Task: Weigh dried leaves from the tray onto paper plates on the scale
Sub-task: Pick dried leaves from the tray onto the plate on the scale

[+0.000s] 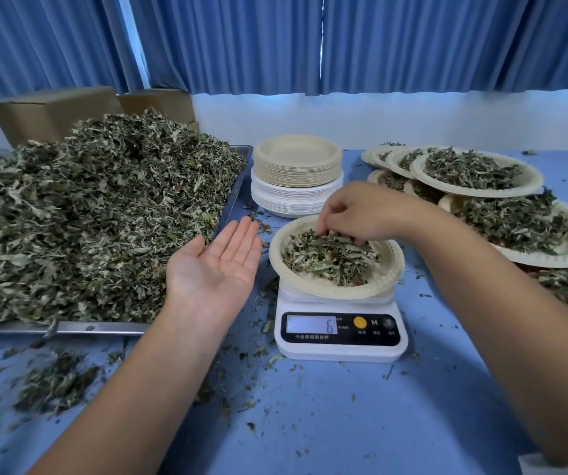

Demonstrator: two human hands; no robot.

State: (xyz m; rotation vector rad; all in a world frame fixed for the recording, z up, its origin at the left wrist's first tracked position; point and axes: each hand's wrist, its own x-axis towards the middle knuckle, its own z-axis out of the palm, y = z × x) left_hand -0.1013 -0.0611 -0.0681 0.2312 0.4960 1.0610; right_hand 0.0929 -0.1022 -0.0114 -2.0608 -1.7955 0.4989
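Your right hand (pixel 354 214) reaches over the paper plate (pixel 323 287) on the scale (pixel 340 334), fingers bunched downward and pinching into the portion (pixel 330 258) at the plate's far side (the display shows a 6), likely to adjust the weight. Your left hand (pixel 220 262) is held flat, palm up and holding nothing, between the plate and the tray (pixel 97 328), probably placed to receive or ferry leaves. The heap of dried leaves (pixel 87 207) lies just left of that palm. The stack of empty plates (pixel 296 166) stands behind the scale, with the filled plates (pixel 474 173) to the right.
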